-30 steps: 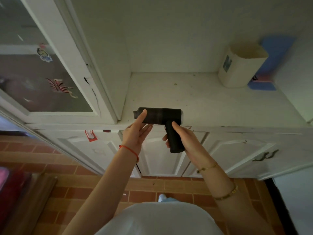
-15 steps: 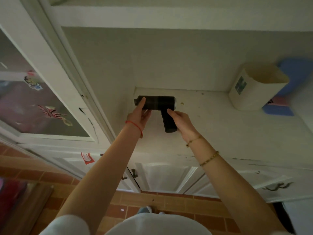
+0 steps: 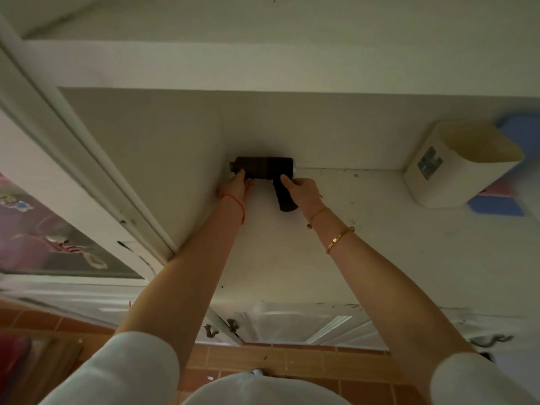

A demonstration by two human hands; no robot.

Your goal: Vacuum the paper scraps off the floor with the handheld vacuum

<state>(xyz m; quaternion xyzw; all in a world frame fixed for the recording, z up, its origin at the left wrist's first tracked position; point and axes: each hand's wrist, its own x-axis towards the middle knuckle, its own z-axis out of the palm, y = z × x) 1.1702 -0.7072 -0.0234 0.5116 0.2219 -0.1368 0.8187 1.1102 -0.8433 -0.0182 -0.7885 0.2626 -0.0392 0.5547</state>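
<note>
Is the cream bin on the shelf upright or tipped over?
Upright: the cream plastic bin stands on its base on the white shelf, open mouth facing up.

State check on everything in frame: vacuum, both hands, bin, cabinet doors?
handheld vacuum: at the back left corner of the cabinet counter, barrel sideways, grip pointing toward the person
left hand: fingertips on the barrel's left end
right hand: on the grip
cream bin: upright, open-topped, on the counter at right
lower cabinet doors: shut
</note>
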